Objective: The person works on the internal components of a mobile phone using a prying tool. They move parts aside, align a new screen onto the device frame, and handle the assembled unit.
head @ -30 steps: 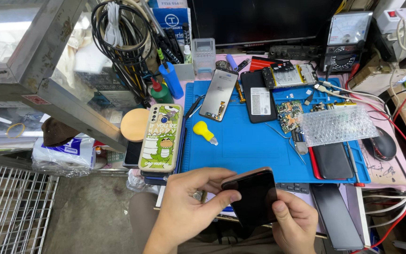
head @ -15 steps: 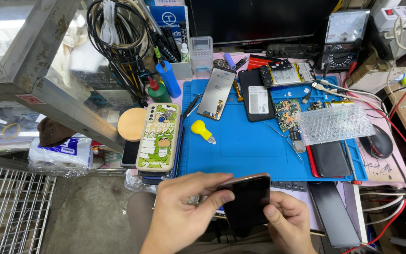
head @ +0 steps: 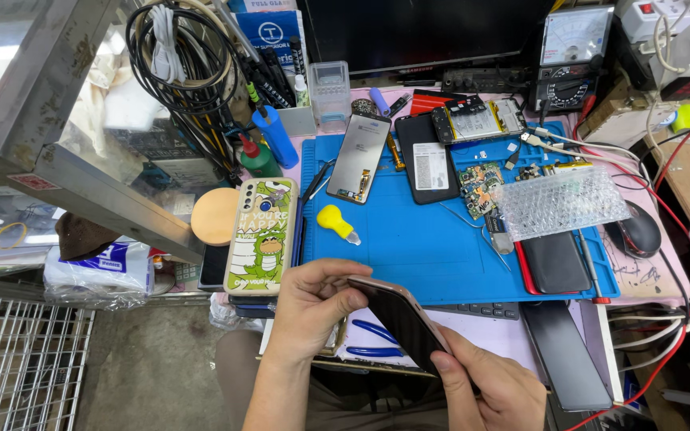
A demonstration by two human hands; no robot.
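Both hands' grip clasping slim glossy black phone [head: 405, 319], left hand [head: 309, 307], right hand [head: 493, 391], above blue mat [head: 441, 247]

A phone repair workshop is shown: a blue silicone work mat [head: 409, 239] at the centre is strewn with opened handsets, an analogue multimeter [head: 570, 48] is seen at 1 o'clock, coiled black cables [head: 177, 72] at 11 o'clock.
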